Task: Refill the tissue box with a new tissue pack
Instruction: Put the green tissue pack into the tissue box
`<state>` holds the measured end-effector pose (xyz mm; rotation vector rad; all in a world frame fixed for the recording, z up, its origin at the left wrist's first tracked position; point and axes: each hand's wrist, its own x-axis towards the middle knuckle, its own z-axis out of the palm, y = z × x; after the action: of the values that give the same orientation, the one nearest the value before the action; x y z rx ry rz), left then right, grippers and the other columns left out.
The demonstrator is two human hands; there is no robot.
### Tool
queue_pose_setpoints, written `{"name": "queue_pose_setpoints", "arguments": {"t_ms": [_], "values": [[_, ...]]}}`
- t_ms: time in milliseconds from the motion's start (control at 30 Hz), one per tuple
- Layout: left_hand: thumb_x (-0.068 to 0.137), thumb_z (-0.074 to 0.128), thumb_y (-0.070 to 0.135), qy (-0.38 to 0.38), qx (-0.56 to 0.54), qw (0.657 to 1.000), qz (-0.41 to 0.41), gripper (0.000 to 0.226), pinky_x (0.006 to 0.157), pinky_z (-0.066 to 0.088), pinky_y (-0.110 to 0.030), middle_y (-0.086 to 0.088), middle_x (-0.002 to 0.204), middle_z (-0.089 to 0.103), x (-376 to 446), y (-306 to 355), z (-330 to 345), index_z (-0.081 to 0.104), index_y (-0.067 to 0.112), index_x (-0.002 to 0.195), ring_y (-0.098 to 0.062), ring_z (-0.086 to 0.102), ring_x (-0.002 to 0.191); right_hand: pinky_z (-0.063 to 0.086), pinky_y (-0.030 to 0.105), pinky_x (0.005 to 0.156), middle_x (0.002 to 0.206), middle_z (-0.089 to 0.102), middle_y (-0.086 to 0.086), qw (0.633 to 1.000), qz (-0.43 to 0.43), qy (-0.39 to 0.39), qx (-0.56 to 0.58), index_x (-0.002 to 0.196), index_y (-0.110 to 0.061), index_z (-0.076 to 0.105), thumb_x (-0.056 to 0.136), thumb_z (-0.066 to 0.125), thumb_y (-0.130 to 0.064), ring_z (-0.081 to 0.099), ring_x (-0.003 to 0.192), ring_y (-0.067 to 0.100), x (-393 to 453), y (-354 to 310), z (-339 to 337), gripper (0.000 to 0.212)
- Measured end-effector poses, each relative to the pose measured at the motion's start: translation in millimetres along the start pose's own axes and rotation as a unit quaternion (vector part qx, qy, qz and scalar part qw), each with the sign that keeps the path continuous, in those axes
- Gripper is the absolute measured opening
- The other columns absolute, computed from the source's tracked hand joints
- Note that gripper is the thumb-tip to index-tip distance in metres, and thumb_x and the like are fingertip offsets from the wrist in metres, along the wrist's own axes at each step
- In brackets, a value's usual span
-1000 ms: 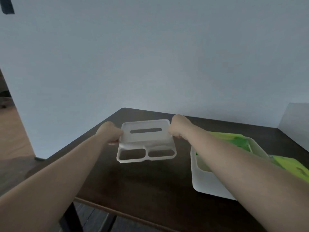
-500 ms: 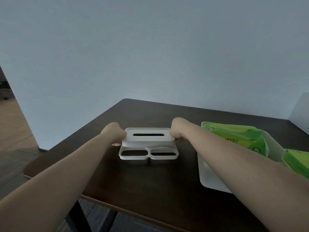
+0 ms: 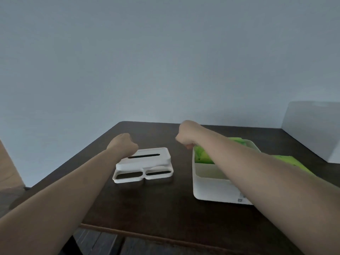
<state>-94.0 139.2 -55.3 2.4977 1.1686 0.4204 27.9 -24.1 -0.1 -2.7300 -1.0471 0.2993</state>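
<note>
Lid [image 3: 147, 159] lies on desk [image 3: 165, 208] under our loosely curled, empty left hand [image 3: 122, 144]. Right hand [image 3: 186, 134], curled and empty, next grasps pack [image 3: 203, 156] just below it.

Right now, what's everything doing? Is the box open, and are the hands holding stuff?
Lid: off the box, lying flat on the table.
Tissue box: open, green tissue pack inside.
Second green pack: beside the box, mostly hidden.
Left hand: curled, at the lid's edge.
Right hand: curled, above the box's far corner.
</note>
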Motion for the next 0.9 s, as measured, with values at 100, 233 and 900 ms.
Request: {"name": "queue_pose_setpoints", "arguments": {"t_ms": [100,233,900], "values": [[0.081,0.051,0.014,-0.004,-0.022,0.999,0.023,0.006,0.063,0.04,-0.032,-0.006,0.077,0.054,-12.8,27.6,-2.2,0.055,0.011,0.079,-0.024,0.049,0.069,0.042,0.027,0.051,0.077,0.063,0.017,0.999,-0.011,0.025,0.024,0.082,0.001,0.061,0.088,0.044,-0.004,0.056,0.057,0.027,-12.7,18.3,-11.8,0.018],[0.085,0.052,0.02,-0.014,-0.038,0.998,0.048,0.019,0.07,0.049,-0.034,-0.006,0.083,0.06,-27.9,61.9,-1.9,0.063,0.007,0.092,-0.024,0.056,0.071,0.037,0.024,0.049,0.057,0.053,0.011,0.993,-0.01,0.094,0.069,0.053,-0.008,0.048,0.08,0.045,-0.003,0.046,0.049,0.025,-19.7,47.2,-25.5,0.028],[0.08,0.06,0.023,-0.147,-0.046,0.982,0.108,0.031,0.06,0.031,-0.029,0.0,0.063,0.039,-66.5,186.0,42.0,0.041,0.012,0.058,-0.021,0.04,0.068,0.044,0.039,0.097,0.145,0.046,0.013,0.976,0.215,0.016,0.039,0.146,-0.01,0.032,0.091,0.052,-0.042,0.051,0.125,0.031,-64.4,228.0,-10.5,0.066]]}}
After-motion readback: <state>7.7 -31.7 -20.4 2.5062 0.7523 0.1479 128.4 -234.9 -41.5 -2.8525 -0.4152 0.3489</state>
